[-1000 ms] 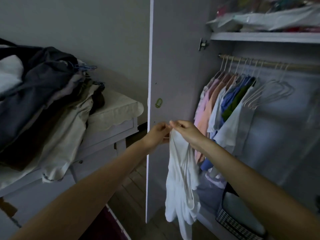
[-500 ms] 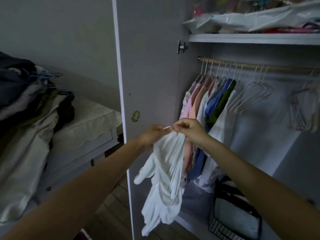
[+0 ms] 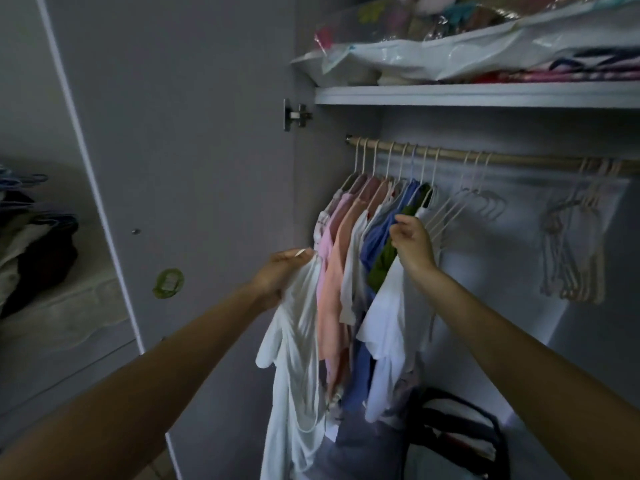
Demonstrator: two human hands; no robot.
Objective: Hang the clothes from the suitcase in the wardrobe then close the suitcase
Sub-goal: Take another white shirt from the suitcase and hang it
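The room lay dim, everything washed in grey-lilac. A plain wall (image 3: pixel 20 81) filled the far left. Below it sat a pale cabinet (image 3: pixel 52 362) with a white padded top (image 3: pixel 69 306), and a heap of dark and light fabric (image 3: pixel 31 244) slumped on that top. A small green sticker (image 3: pixel 168 283) showed on the big flat panel (image 3: pixel 180 133). A sliver of wooden floor (image 3: pixel 152 471) peeked in at the bottom.
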